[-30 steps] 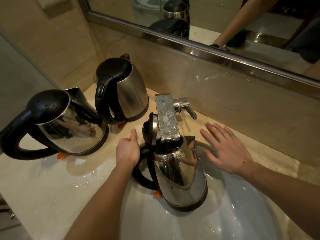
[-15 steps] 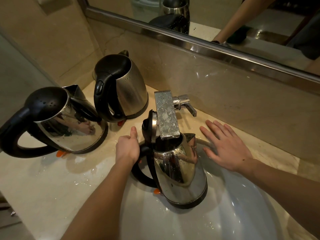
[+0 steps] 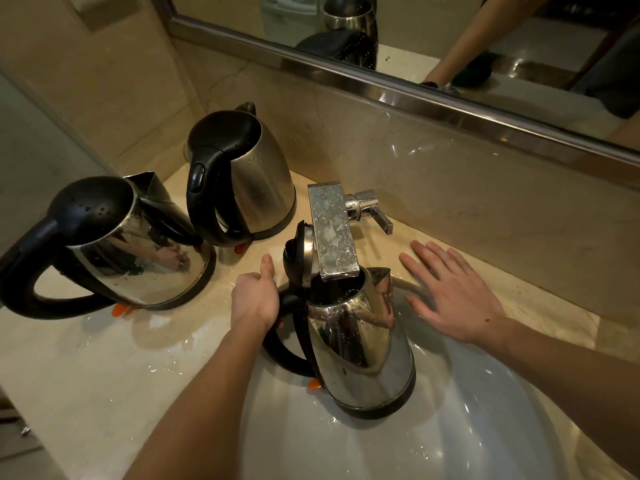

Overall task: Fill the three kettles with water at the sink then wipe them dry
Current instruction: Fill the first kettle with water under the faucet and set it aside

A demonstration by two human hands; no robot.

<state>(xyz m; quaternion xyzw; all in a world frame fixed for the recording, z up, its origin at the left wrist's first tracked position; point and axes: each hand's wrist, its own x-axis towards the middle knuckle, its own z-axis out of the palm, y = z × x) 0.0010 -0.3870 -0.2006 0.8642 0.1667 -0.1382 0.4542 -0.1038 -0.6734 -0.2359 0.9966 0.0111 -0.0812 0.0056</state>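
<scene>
Here we are at the sink (image 3: 485,427), and one kettle (image 3: 360,341) sits down in the white basin, its open mouth right under the square spout of the faucet (image 3: 332,230). The lid (image 3: 299,251) is flipped up and stands just left of the spout. The left hand (image 3: 256,299) is wrapped around the kettle's black handle, fingers curled under it and thumb pointing up toward the lid. Over on the other side, the right hand (image 3: 450,292) holds nothing: it lies flat with fingers straight and spread, on the sink's rim and the counter (image 3: 86,358) beside it, just right of the kettle's spout. The faucet's lever (image 3: 374,211) sticks out to the right, well clear of both hands. Whether water is running into the kettle, I cannot tell; the mouth is dark with only a glint inside. Droplets speckle the kettle's steel body and the top of the faucet. Two more kettles wait on the counter to the left, both with lids down: the left kettle (image 3: 138,251), shiny, with its black handle toward the near edge, and the back kettle (image 3: 256,178) tucked near the wall corner, beads of water on its side. The two stand very close together. Puddles gleam on the counter in front of them. Above it all runs the mirror (image 3: 450,29), catching an arm and the kettle tops.
</scene>
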